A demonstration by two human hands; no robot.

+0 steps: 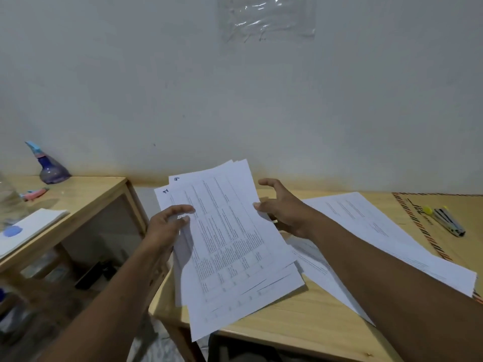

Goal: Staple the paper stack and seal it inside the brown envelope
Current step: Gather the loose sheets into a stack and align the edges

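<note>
A loose stack of printed white sheets (pixel 230 246) is held tilted over the left end of the wooden table (pixel 274 333); its sheets are fanned and uneven. My left hand (pixel 167 226) grips the stack's left edge, thumb on top. My right hand (pixel 282 207) touches the stack's right edge with its fingers spread. More printed sheets (pixel 366 231) lie flat on the table under my right forearm. The brown envelope (pixel 449 218) with a striped border lies at the far right, and a stapler (pixel 448 224) rests on it.
A second wooden table (pixel 78 202) stands to the left across a gap, with a purple spray bottle (pixel 51 168), a pink and blue object (pixel 35 193), a clear bottle (pixel 9 202) and a white pad (pixel 28 228). A white wall runs behind both tables.
</note>
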